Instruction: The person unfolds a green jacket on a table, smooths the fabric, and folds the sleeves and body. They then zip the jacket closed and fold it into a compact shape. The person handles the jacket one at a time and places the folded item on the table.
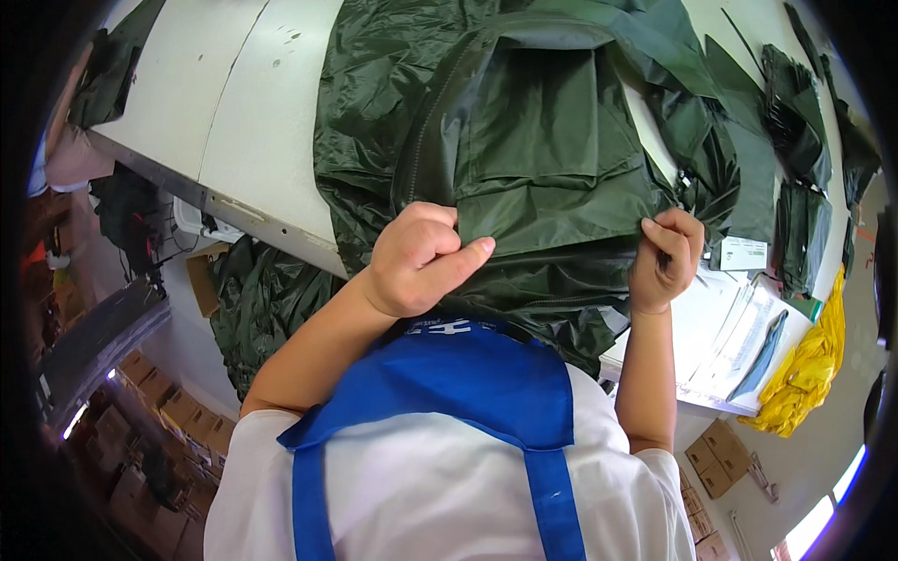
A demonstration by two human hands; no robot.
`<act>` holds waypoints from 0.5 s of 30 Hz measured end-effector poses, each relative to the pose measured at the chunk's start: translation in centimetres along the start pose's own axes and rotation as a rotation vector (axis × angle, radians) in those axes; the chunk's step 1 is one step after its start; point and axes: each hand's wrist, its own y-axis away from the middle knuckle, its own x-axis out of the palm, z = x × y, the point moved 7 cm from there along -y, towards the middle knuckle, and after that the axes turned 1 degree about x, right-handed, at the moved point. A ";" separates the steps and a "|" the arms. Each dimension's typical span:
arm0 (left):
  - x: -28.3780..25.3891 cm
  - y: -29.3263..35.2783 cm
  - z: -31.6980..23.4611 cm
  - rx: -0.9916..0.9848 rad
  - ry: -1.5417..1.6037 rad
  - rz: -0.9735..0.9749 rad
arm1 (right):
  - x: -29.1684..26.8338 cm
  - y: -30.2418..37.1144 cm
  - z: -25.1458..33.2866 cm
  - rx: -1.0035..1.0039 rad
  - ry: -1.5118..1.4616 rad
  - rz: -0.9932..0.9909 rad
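Note:
A dark green, shiny coated-fabric piece (552, 201) lies stretched in front of me, with a stitched, pleated pocket-like panel (543, 122) on it. My left hand (421, 260) is closed on its near left corner, thumb lying along the edge. At the near right corner, my right hand (666, 254) pinches the same fabric between thumb and fingers. The near edge runs fairly straight between the two hands. A darker curved band with a seam (426, 131) borders the panel on the left. More crumpled green fabric spreads underneath and hangs over the table edge.
The white table (267, 103) has a metal-edged front. Papers (725, 337) and a blue strip (762, 351) lie at the right, beside a yellow fabric bundle (804, 360). Dark green pieces (800, 122) are stacked far right. Cardboard boxes (720, 458) stand below; another person (70, 154) is far left.

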 end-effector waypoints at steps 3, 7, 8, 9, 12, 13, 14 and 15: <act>-0.4 0.2 -0.2 -0.005 0.035 -0.024 | 0.3 0.5 0.0 0.018 -0.021 0.029; -0.8 0.3 -0.2 0.001 0.038 -0.050 | 0.6 0.8 0.0 0.052 -0.072 0.118; -0.9 0.3 -0.3 -0.003 0.037 -0.044 | 0.6 0.8 0.1 0.033 -0.069 0.122; -0.9 0.3 -0.3 -0.019 0.062 -0.010 | 0.7 0.8 0.2 0.014 -0.066 0.125; -1.0 0.3 -0.7 -0.052 0.118 0.065 | 0.6 0.9 0.3 0.012 -0.066 0.137; -1.1 0.1 -1.0 -0.052 0.122 0.069 | 0.6 1.1 0.2 0.020 -0.068 0.141; -1.1 -0.1 -1.2 -0.052 0.127 0.073 | 0.6 1.3 0.2 0.029 -0.075 0.159; -1.2 -0.4 -1.7 0.016 0.089 0.054 | 0.7 1.7 0.2 0.037 -0.083 0.176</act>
